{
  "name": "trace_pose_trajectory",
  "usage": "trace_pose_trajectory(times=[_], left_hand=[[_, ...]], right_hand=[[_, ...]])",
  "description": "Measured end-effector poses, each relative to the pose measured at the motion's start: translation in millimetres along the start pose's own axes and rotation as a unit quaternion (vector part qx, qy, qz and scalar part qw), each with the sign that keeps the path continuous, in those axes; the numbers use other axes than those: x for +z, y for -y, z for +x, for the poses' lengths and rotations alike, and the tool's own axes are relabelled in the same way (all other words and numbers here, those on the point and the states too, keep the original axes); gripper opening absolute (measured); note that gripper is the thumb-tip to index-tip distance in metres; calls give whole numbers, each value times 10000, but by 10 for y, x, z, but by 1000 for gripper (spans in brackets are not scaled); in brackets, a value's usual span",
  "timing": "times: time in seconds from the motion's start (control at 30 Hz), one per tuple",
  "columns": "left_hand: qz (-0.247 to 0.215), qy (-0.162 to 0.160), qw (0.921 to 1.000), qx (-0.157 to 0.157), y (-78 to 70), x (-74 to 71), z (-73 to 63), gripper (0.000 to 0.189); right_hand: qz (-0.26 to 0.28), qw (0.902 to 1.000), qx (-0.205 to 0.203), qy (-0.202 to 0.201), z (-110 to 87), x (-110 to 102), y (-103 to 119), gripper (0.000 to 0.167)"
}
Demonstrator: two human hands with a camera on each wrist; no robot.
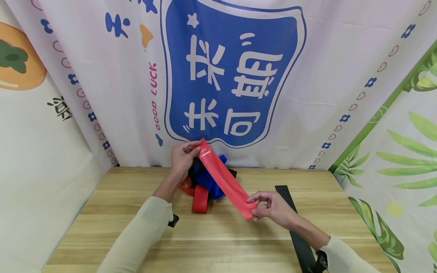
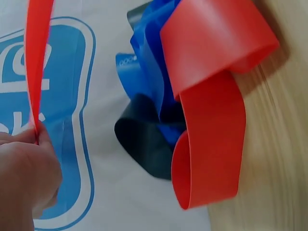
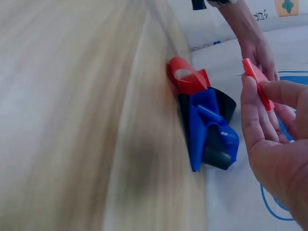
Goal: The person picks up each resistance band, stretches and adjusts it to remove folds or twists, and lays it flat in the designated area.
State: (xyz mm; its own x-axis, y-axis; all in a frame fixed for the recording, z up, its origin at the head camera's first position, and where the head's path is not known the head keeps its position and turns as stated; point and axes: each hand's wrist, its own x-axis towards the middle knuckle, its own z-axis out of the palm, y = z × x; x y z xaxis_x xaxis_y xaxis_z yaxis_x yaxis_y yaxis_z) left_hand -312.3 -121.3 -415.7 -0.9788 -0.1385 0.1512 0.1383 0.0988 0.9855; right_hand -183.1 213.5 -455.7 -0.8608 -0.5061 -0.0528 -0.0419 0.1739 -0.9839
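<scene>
From my head view, here I am over the table (image 1: 222, 246), my left hand (image 1: 182, 156) pinching the upper end of a red band (image 1: 227, 184), thumb against fingers. My right hand (image 1: 273, 208) pinches the lower end, and the band slants down between the two, held above the surface. Behind it sits a heap of bands (image 1: 206, 184), close to the far edge, a touch left of its middle. Over on the right, a black strip (image 1: 303, 246) runs from near the far edge towards me, passing under my right forearm.

On to the left wrist: there's my left hand with the red band nipped in its fingertips, seen nearly edge-on. Beside it, the heap shows wide red loops (image 2: 214, 144), blue folds (image 2: 154, 62) and a dark loop (image 2: 144, 139).

Now the right wrist: my thumb presses one face of the red band, fingers behind it. My left hand is just beyond, and the heap lies along the surface's far edge.
</scene>
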Motion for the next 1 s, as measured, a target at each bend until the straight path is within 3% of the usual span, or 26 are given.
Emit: trace_pose_trajectory(times=[0.17,0.43,0.7,0.87,1.0], left_hand=[[-210,7,9993,-299,46,124,-25,25],[-227,147,9973,-685,122,299,-80,26],[-51,371,9981,-486,171,500,-134,24],[-28,623,9970,-456,203,660,-168,23],[98,860,9959,-256,223,783,-203,21]], right_hand=[[191,9998,-68,43,-98,41,-86,37],[496,9975,-269,431,-239,90,-223,40],[530,9973,-27,512,-384,108,-330,39],[465,9973,-15,563,-485,93,-419,38],[555,9963,143,647,-549,88,-471,39]])
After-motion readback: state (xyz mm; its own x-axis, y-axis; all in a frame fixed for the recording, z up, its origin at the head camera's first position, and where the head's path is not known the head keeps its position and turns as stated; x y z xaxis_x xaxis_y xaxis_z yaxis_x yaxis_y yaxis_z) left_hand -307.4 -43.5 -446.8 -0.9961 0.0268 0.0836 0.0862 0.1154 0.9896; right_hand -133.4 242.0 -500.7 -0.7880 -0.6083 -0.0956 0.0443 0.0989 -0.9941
